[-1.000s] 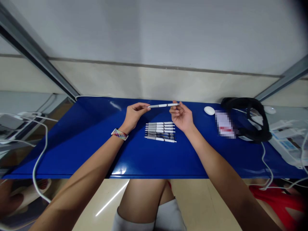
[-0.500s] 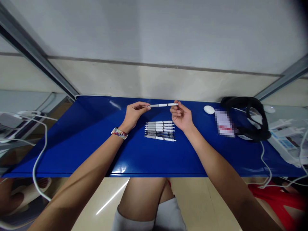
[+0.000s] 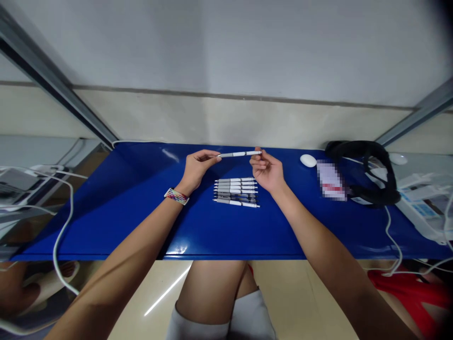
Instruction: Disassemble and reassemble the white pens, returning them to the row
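Observation:
A white pen with a grey grip [image 3: 244, 153] is held level between my two hands, above the far part of the blue table. My left hand [image 3: 197, 167] pinches its tip end between thumb and fingers. At the other end, the fingers of my right hand [image 3: 268, 171] close on the pen's push-button end. Below lies a row of several similar pens [image 3: 235, 186], side by side with tips to the left; one among them looks darker. The nearest pen [image 3: 236, 203] lies slightly slanted.
On the right of the blue table [image 3: 198, 231] are a white oval mouse-like object [image 3: 308, 160], a blurred-out packet [image 3: 331, 180] and a black headband-like strap [image 3: 389, 179]. White cables [image 3: 63, 226] hang at both sides. A wall rises behind. People's limbs show at both lower edges.
Both hands and the held pen stay almost in place. The view has shifted very slightly; the row of pens looks the same.

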{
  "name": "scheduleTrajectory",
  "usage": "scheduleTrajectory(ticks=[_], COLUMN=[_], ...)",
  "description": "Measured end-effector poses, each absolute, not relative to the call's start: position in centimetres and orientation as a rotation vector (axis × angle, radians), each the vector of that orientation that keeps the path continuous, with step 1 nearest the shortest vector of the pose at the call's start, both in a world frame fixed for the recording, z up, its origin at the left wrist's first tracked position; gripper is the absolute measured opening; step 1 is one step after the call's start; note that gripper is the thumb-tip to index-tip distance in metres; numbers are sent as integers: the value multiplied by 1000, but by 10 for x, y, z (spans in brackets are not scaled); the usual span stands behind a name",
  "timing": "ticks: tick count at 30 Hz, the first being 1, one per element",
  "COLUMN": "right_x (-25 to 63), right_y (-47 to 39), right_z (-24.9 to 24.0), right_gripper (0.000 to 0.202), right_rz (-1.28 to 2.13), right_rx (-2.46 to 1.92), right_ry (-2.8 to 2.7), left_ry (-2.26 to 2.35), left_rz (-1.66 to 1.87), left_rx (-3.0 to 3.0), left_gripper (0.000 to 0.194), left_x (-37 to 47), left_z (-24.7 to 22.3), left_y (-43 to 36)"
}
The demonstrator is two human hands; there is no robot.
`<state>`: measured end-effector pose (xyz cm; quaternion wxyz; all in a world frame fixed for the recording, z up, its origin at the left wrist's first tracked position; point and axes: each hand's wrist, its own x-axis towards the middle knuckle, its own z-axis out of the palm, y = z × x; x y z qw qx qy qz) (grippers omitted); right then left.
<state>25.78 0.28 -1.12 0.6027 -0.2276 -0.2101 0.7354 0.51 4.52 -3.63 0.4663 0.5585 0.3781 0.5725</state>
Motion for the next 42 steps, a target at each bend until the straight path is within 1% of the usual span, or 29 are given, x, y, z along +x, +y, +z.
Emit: scheduleTrajectory(ticks=[2, 6, 11, 12, 15, 17, 22, 26, 30, 35, 37, 40, 42], right_x=[256, 252, 253, 254, 254, 253, 249, 247, 245, 247, 248, 249, 249], right_y=[4, 5, 4, 4, 5, 5, 7, 8, 8, 7, 7, 7, 7], right_z=[-13, -13, -13, -13, -14, -15, -16, -17, -17, -12, -11, -12, -14], right_gripper=[7, 13, 26, 25, 11, 8, 15, 31, 30, 45, 39, 21, 17], right_rz=[1695, 1689, 1690, 1693, 1687, 1679, 1661, 1628, 1602, 1625, 1643, 1641, 1627], right_rx=[-526, -524, -484, -487, -517, -531, -556, -582, -643, -627, -603, -606, -611], right_ry=[-479, -436, -402, -411, -447, -461, -466, -423, -463, -416, -408, -435, -452], left_ry=[932, 947, 940, 944, 953, 946, 950, 953, 927, 940, 935, 938, 941], left_rz=[1401, 1391, 1385, 1388, 1393, 1384, 1378, 1356, 1365, 1372, 1379, 1376, 1368], left_rx=[1373, 1375, 1370, 1371, 1368, 1362, 1359, 1369, 1363, 1373, 1372, 1372, 1374], left_gripper=[31, 32, 30, 29, 30, 30, 31, 31, 29, 28, 27, 27, 28], left_x=[5, 5, 6, 5, 5, 5, 6, 7, 8, 6, 6, 6, 7], left_z=[-36, -35, -35, -35, -36, -36, -35, -34, -35, -37, -37, -37, -36], left_y=[45, 44, 44, 44, 44, 44, 41, 40, 40, 43, 43, 43, 41])
